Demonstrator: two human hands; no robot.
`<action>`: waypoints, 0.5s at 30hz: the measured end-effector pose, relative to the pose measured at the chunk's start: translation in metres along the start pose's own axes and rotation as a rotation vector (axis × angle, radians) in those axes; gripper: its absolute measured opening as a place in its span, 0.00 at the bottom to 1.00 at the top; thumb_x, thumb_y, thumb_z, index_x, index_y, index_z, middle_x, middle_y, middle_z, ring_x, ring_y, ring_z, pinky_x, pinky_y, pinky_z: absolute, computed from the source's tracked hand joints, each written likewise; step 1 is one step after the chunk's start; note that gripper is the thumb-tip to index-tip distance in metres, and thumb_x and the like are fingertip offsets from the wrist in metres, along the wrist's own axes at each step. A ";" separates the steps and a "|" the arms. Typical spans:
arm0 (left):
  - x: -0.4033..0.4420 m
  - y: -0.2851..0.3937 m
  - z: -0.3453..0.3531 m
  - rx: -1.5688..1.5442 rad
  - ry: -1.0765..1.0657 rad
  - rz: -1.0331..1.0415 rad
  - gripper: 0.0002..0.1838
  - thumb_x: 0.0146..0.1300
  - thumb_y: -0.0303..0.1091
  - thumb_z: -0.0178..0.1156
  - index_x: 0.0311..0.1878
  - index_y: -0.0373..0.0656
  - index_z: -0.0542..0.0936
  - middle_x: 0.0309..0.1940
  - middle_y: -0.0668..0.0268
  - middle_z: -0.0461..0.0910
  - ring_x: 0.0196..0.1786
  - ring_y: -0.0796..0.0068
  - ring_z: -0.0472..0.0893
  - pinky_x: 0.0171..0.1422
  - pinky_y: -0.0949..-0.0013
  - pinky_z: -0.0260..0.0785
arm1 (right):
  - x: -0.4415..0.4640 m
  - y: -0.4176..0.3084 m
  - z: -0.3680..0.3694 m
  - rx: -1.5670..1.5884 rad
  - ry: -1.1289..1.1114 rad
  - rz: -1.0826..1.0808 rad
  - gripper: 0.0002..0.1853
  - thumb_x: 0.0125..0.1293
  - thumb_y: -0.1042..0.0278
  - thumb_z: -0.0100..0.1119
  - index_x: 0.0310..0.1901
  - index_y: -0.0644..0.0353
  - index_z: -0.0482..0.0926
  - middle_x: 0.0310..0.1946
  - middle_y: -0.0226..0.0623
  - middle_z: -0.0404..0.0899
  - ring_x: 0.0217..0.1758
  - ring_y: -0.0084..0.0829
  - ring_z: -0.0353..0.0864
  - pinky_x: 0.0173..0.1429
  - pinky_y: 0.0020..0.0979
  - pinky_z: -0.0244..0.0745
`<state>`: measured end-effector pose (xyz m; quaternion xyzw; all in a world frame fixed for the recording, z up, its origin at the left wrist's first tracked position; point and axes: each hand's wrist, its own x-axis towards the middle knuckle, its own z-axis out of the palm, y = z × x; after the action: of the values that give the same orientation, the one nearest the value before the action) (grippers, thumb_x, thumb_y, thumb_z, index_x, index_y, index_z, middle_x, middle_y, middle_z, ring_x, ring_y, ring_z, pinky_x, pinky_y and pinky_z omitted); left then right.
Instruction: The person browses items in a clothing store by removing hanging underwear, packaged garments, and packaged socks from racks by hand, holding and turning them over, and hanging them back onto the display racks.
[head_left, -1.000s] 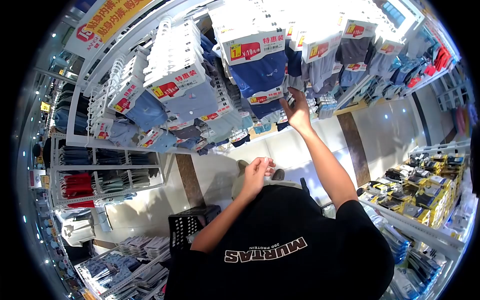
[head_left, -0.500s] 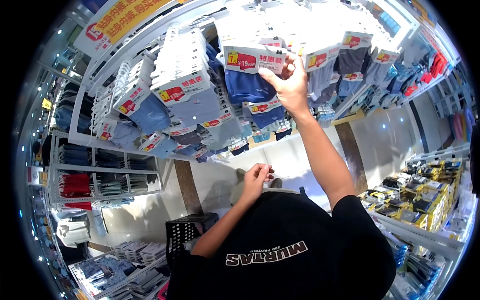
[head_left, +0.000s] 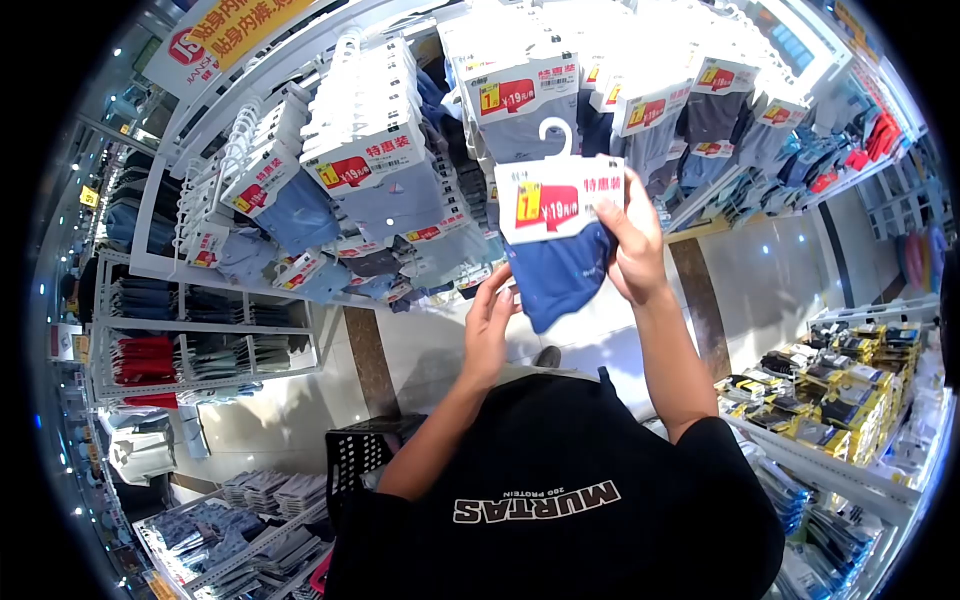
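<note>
My right hand (head_left: 640, 240) grips the right edge of a white hanger card that carries blue underpants (head_left: 565, 280). A white hook sticks up from the card, and a yellow and red price label is printed on its front. The pack hangs in the air before the rack. By the lower left edge of the blue cloth is my left hand (head_left: 490, 325), its fingers apart and slightly curled; whether they touch the cloth I cannot tell. Behind the held pack, a row of grey underpants packs (head_left: 525, 120) hangs on the rack.
More carded packs (head_left: 370, 170) hang in rows on the white rack (head_left: 150, 230). A black basket (head_left: 350, 455) is at my left side. Shelves of folded clothes (head_left: 145, 360) stand at left, and a bin of yellow packets (head_left: 850, 390) at right. A yellow sign (head_left: 250, 35) tops the rack.
The blue underpants pack has come off the rack in my right hand, down and toward me. My left hand has risen from my waist to beside the pack.
</note>
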<state>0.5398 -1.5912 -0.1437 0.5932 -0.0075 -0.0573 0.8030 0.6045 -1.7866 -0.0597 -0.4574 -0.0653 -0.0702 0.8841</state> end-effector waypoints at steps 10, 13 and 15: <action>-0.013 -0.004 0.017 -0.019 -0.219 -0.214 0.12 0.73 0.36 0.56 0.48 0.35 0.78 0.38 0.69 0.80 0.37 0.84 0.76 0.46 0.76 0.71 | -0.063 0.043 -0.045 -0.307 0.243 -0.060 0.25 0.70 0.76 0.55 0.67 0.63 0.65 0.61 0.41 0.70 0.61 0.29 0.72 0.67 0.30 0.66; -0.012 -0.010 0.015 -0.055 -0.175 -0.227 0.12 0.73 0.37 0.56 0.46 0.36 0.79 0.37 0.70 0.80 0.36 0.85 0.76 0.43 0.78 0.70 | -0.084 0.043 -0.056 -0.650 0.132 0.063 0.14 0.66 0.72 0.62 0.53 0.62 0.81 0.54 0.39 0.74 0.58 0.31 0.75 0.62 0.30 0.69; -0.007 -0.010 0.013 -0.079 -0.135 -0.283 0.13 0.74 0.38 0.55 0.46 0.36 0.79 0.37 0.70 0.80 0.37 0.86 0.76 0.42 0.78 0.71 | -0.097 0.033 -0.037 -0.789 0.064 0.054 0.14 0.62 0.70 0.67 0.49 0.61 0.83 0.50 0.40 0.75 0.54 0.32 0.77 0.58 0.31 0.72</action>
<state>0.5305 -1.6058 -0.1492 0.5511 0.0247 -0.2099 0.8072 0.5173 -1.7915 -0.1248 -0.7610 0.0063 -0.0809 0.6436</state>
